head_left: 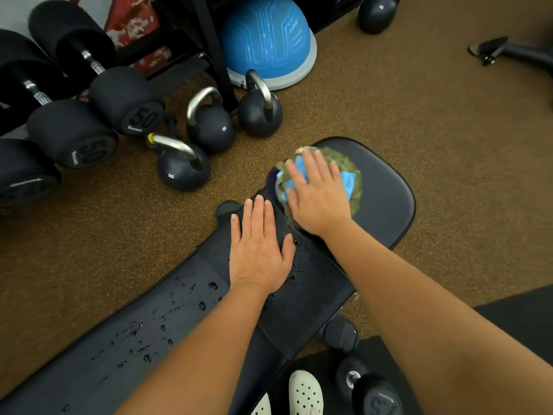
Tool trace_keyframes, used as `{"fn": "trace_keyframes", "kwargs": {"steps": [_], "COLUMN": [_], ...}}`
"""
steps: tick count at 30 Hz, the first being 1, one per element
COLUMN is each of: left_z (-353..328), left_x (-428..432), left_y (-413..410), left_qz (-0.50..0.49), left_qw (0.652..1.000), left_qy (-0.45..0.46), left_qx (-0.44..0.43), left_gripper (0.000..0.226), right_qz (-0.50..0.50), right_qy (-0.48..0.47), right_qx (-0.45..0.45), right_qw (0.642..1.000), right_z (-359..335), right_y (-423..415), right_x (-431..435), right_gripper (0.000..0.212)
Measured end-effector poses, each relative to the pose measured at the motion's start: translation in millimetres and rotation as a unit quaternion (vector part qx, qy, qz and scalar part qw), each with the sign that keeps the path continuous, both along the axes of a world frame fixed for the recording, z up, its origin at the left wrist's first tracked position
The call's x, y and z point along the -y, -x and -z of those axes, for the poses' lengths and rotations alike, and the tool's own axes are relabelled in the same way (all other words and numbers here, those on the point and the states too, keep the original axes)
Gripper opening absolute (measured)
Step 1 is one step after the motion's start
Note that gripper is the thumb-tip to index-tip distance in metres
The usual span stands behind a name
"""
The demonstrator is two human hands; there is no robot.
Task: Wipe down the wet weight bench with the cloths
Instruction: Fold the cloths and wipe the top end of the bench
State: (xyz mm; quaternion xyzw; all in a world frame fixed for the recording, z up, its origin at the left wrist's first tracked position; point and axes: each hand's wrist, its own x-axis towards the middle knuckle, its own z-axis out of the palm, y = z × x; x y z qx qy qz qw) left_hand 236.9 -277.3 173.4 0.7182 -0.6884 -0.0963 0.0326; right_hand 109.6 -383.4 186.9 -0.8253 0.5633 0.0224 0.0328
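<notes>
A black padded weight bench point(386, 199) runs from lower left to upper right, with water droplets point(140, 345) scattered over its long pad. My left hand point(258, 250) lies flat, fingers straight, on a dark cloth point(302, 298) spread across the bench's middle. My right hand point(318, 193) presses flat on a bunched green and blue cloth point(348, 178) on the seat pad at the far end. Part of that cloth is hidden under my palm.
Three kettlebells point(209, 127) stand on the brown floor left of the bench, beside a rack of large dumbbells point(125, 97). A blue balance dome point(269, 37) sits behind them. A dumbbell point(374, 390) and my white clogs point(305, 390) are at the bottom.
</notes>
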Motion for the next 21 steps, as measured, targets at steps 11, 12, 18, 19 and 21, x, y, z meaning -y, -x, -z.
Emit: {"fn": "trace_keyframes", "kwargs": {"steps": [11, 12, 18, 19, 21], "left_z": [0.5, 1.2, 2.1, 2.4, 3.0], "left_x": [0.3, -0.1, 0.2, 0.1, -0.2], "left_y": [0.2, -0.3, -1.4, -1.7, -2.2], "left_qz": [-0.004, -0.004, -0.006, -0.006, -0.007], "left_qw": [1.0, 1.0, 1.0, 1.0, 1.0], "left_qy": [0.003, 0.005, 0.015, 0.013, 0.012], "left_qx": [-0.002, -0.001, -0.018, -0.021, -0.025], "left_gripper": [0.073, 0.073, 0.073, 0.073, 0.072], "right_qz": [0.09, 0.053, -0.165, -0.164, -0.104], "right_qy": [0.009, 0.009, 0.012, 0.011, 0.013], "right_qx": [0.011, 0.012, 0.031, 0.025, 0.018], "right_qw": [0.996, 0.998, 0.986, 0.986, 0.994], "right_z": [-3.7, -2.6, 3.4, 2.9, 0.0], "right_y": [16.0, 2.6, 29.7, 44.2, 61.0], "right_x": [34.8, 33.9, -7.8, -7.4, 3.5], "right_gripper": [0.058, 0.055, 0.049, 0.05, 0.053]}}
